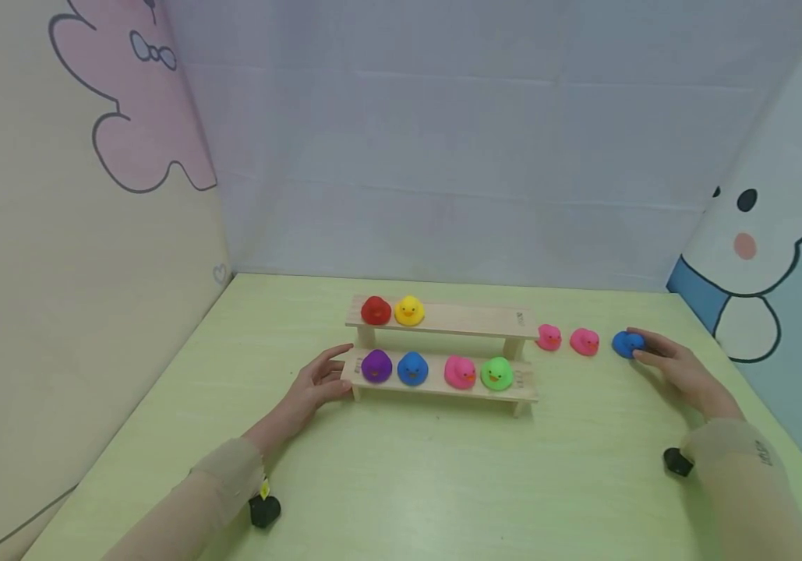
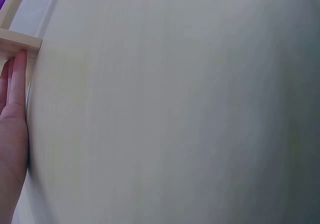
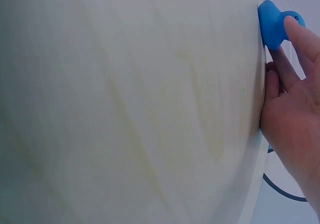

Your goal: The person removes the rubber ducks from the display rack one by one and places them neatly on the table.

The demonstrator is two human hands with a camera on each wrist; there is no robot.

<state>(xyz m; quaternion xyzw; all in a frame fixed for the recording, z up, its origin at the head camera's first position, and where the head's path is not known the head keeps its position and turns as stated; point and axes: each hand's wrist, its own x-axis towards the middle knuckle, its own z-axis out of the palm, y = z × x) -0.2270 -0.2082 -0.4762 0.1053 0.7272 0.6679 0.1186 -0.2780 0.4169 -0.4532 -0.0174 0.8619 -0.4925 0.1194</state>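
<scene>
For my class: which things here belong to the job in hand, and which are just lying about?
Likely in the job:
Blue duck, gripped by the right hand
Two pink ducks on the table
Wooden stand, touched by the left hand
Six ducks on the stand

Likely not:
Wall cartoons
Two black objects near the sleeves

On the bench [image 1: 408, 467], behind the lower shelf [image 1: 437, 379], stands the upper shelf [image 1: 468, 318], two ducks [image 1: 376, 312] at its left end. Four ducks [image 1: 412, 369] line the lower one, whose left end meets the left hand [image 1: 309, 389]. Three ducks [image 1: 584, 343] lie to the right, the right hand [image 1: 677, 372] on the outermost duck [image 1: 625, 344].
</scene>
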